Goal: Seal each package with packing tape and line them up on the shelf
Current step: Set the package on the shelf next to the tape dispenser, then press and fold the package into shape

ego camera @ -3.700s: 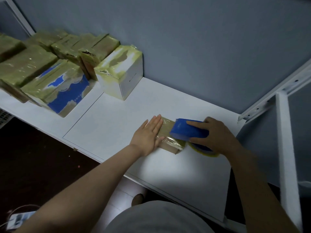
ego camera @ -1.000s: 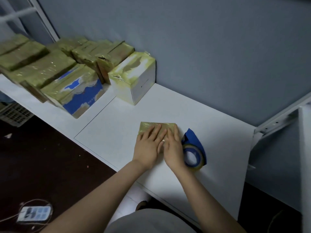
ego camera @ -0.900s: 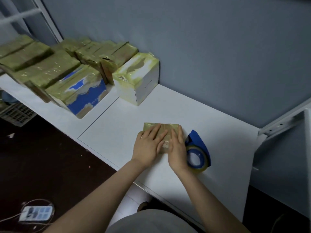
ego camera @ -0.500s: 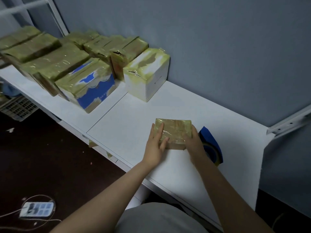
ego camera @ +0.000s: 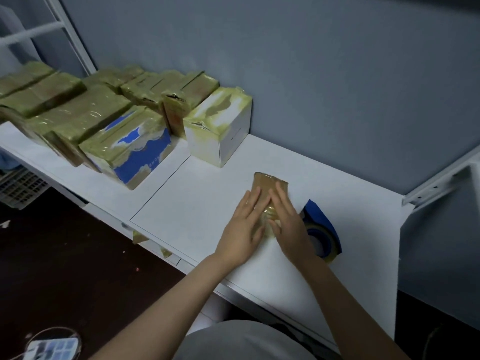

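So my left hand (ego camera: 240, 229) and right hand (ego camera: 291, 224) are both flat on the small taped package (ego camera: 267, 181), fingers straight, pressing down and gripping nothing. It lies on the white shelf (ego camera: 202, 203), well apart from the sealed packages (ego camera: 91, 118) back left. The blue tape dispenser (ego camera: 320, 224) sits just beside my right hand.

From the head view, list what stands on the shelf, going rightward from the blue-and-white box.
blue-and-white box → white box → small taped package → blue tape dispenser
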